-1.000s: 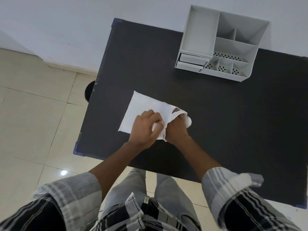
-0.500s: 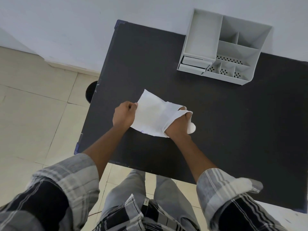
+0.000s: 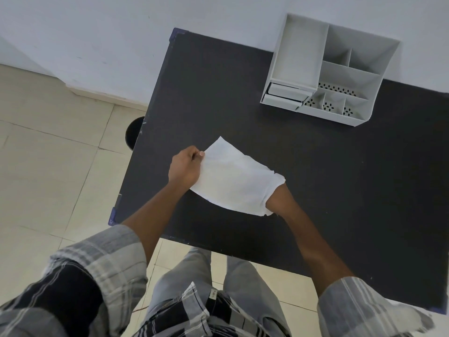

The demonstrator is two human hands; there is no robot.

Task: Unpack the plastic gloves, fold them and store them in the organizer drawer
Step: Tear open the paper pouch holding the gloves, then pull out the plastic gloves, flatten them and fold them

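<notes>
A white plastic packet [image 3: 233,177] lies slanted over the middle of the black table [image 3: 315,181]. My left hand [image 3: 185,166] pinches the packet's left edge between thumb and fingers. My right hand is pushed into the packet's torn right end and is hidden up to the wrist [image 3: 278,203], so its fingers do not show. No gloves are visible outside the packet. The grey organizer [image 3: 364,76] stands at the back right of the table, with its small drawers [image 3: 284,94] at its front left corner.
The table's left edge and near edge border a tiled floor. A round black object [image 3: 132,135] sits on the floor just beyond the left edge. A white wall runs behind the table and the organizer.
My left hand has moved from the packet's right end to its left edge and grips it there. My right hand has gone deeper into the packet, which now covers it fully.
</notes>
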